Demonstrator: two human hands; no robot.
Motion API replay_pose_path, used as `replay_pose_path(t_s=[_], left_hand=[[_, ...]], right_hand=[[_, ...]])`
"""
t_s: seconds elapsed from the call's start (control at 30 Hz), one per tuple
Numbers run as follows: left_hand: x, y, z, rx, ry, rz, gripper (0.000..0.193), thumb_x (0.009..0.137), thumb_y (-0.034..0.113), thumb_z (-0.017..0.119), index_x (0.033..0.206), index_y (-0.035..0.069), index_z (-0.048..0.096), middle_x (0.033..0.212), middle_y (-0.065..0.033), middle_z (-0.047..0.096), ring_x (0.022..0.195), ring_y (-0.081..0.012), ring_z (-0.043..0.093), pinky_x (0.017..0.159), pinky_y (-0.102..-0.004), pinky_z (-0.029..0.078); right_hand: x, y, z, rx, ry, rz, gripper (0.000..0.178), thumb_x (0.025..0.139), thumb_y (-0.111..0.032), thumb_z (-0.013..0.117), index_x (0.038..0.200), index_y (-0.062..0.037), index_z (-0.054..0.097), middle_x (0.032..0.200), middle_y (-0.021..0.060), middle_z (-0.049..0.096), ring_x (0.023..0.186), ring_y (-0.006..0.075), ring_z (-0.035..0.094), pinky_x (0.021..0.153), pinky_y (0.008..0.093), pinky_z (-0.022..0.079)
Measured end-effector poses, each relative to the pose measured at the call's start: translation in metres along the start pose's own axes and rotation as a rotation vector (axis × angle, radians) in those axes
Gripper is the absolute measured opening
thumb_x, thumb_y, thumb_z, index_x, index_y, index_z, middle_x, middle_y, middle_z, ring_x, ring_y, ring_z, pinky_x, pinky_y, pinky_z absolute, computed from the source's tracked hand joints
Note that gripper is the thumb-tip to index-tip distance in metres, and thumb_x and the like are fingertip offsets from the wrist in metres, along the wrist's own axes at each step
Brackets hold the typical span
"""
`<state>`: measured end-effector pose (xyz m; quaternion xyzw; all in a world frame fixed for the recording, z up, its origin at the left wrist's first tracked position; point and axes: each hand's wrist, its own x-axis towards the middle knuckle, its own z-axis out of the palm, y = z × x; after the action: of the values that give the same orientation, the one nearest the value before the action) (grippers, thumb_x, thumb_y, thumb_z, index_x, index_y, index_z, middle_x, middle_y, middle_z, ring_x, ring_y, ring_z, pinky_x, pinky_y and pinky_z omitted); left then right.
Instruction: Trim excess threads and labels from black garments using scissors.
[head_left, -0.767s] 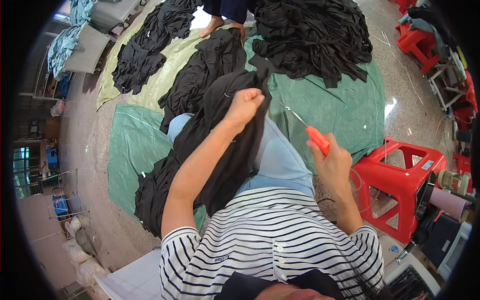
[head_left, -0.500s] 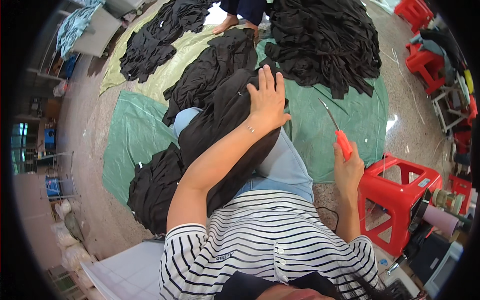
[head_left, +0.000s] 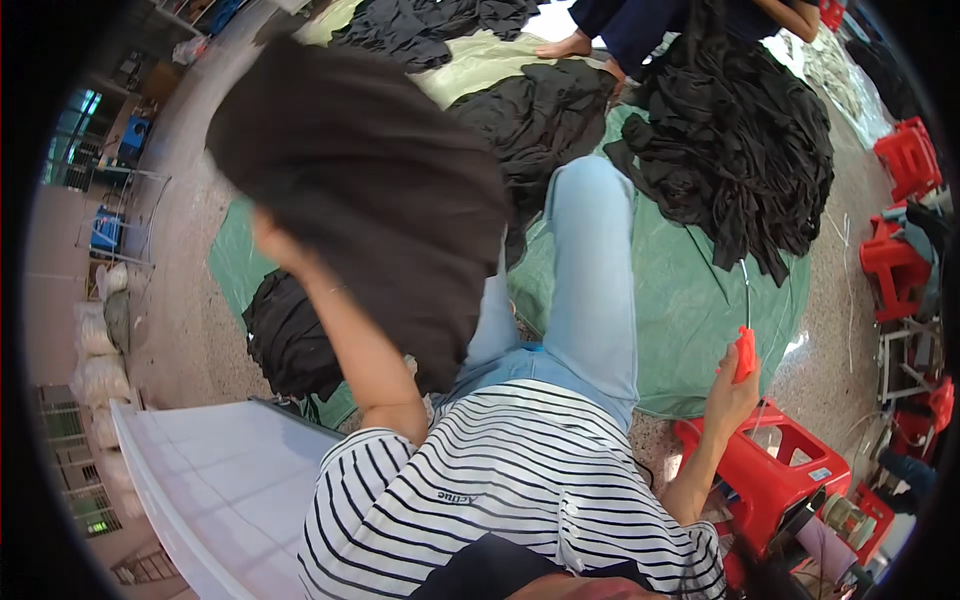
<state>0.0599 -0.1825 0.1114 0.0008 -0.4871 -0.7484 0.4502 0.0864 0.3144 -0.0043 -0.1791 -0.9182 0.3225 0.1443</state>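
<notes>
A large piece of black cloth [head_left: 370,190], likely a garment, is swung up to the left above my lap, smeared by motion. My left hand [head_left: 275,245] is at its lower left edge and carries it; the fingers are blurred and partly behind the cloth. Out to the right, my right hand [head_left: 735,385] is closed round a red-handled tool [head_left: 744,352] with a thin metal shaft pointing away from me. That shaft's tip lies in front of the big black cloth pile [head_left: 740,150]. Below my left forearm sits a smaller black cloth heap [head_left: 290,335].
A green sheet [head_left: 670,340] covers the floor round my legs. More black cloth [head_left: 540,115] lies ahead, near a barefoot person [head_left: 630,30]. A red stool [head_left: 770,475] stands by my right arm; more red stools [head_left: 895,265] are behind. A white board-like surface [head_left: 220,480] is at left.
My left hand, which lay flat on the cloth over my lap, has swung left with the cloth lifted, uncovering my knee. My right hand moved slightly right and nearer, still holding the tool.
</notes>
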Motion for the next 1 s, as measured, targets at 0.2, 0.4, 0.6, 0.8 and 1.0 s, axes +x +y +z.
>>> replay_pose_path(t_s=[0.2, 0.4, 0.6, 0.8, 1.0], left_hand=[[-0.033, 0.095, -0.144, -0.129, 0.218, -0.236, 0.059, 0.097, 0.044, 0.049, 0.134, -0.002, 0.05, 0.136, -0.0176, 0.053, 0.124, -0.0328, 0.051, 0.109, -0.0461, 0.037], [-0.017, 0.246, -0.257, 0.224, 0.765, 0.238, 0.024, 0.084, -0.002, 0.066, 0.107, -0.005, 0.061, 0.106, -0.0161, 0.066, 0.097, -0.0307, 0.065, 0.09, -0.0424, 0.053], [-0.02, 0.409, -0.263, 0.472, 0.744, 0.576, 0.022, 0.087, 0.0, 0.064, 0.108, -0.006, 0.063, 0.108, -0.0188, 0.067, 0.099, -0.0344, 0.065, 0.093, -0.0464, 0.052], [0.067, 0.333, -0.219, 0.871, 0.707, 0.718, 0.031, 0.075, -0.01, 0.073, 0.105, -0.008, 0.068, 0.114, -0.0152, 0.065, 0.096, -0.0267, 0.066, 0.088, -0.0381, 0.056], [0.05, 0.094, -0.279, 1.391, 0.422, -0.108, 0.032, 0.083, 0.014, 0.071, 0.11, -0.003, 0.067, 0.103, -0.0064, 0.069, 0.092, -0.0179, 0.063, 0.086, -0.0323, 0.048]], right_hand=[[0.005, -0.034, 0.032, -0.109, -0.16, -0.064, 0.036, 0.094, -0.045, 0.058, 0.107, -0.0107, 0.061, 0.074, 0.0172, 0.064, 0.069, 0.0366, 0.062, 0.063, 0.0448, 0.046], [0.009, -0.026, 0.052, 0.103, -0.235, -0.119, 0.041, 0.095, -0.042, 0.059, 0.117, -0.0076, 0.065, 0.086, 0.0096, 0.068, 0.076, 0.0204, 0.065, 0.067, 0.0346, 0.051], [0.035, -0.031, 0.071, -0.22, -0.239, -0.182, 0.048, 0.094, -0.047, 0.057, 0.123, -0.0085, 0.063, 0.09, 0.0109, 0.069, 0.078, 0.0203, 0.066, 0.066, 0.034, 0.052], [0.049, -0.057, 0.074, -0.174, -0.15, -0.245, 0.053, 0.094, -0.05, 0.056, 0.125, -0.0072, 0.062, 0.09, 0.0129, 0.069, 0.078, 0.0224, 0.066, 0.067, 0.0359, 0.052], [0.043, -0.044, 0.1, 0.061, -0.124, -0.306, 0.034, 0.094, -0.029, 0.064, 0.113, -0.0008, 0.063, 0.091, 0.0136, 0.062, 0.083, 0.0263, 0.06, 0.076, 0.0374, 0.048]])
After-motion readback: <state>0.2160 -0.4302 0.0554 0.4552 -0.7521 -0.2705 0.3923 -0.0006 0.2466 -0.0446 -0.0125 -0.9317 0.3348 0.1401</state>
